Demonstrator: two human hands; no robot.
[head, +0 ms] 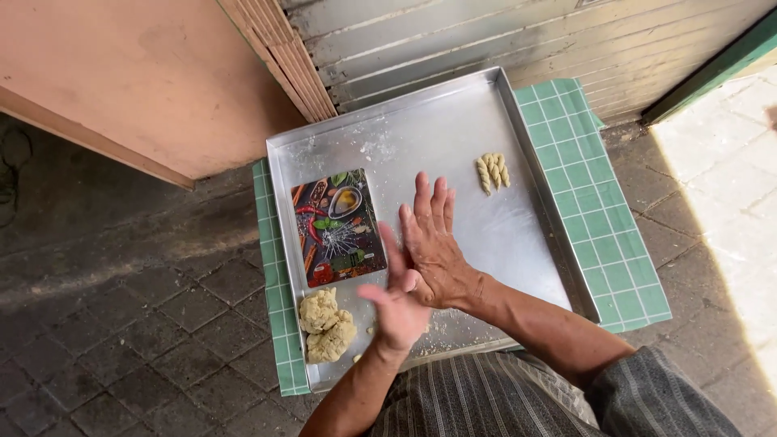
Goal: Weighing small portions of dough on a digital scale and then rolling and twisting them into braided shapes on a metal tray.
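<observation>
Hands first: your right hand (433, 243) lies flat over your left hand (396, 303), palms pressed together with fingers stretched out, so whatever's between them is hidden and I can't tell what the grip holds. Both hover over the metal tray (453, 129). Just left of your left hand sits the lump of dough (325, 325), near the patterned cutting board (337, 228). Twisted dough pieces (492, 171) lie well apart, further up the tray, which rests on a green checked cloth (599, 194).

A flat rectangular board (338, 228), dark with colourful food pictures, lies on the metal tray's (453, 129) left side.
</observation>
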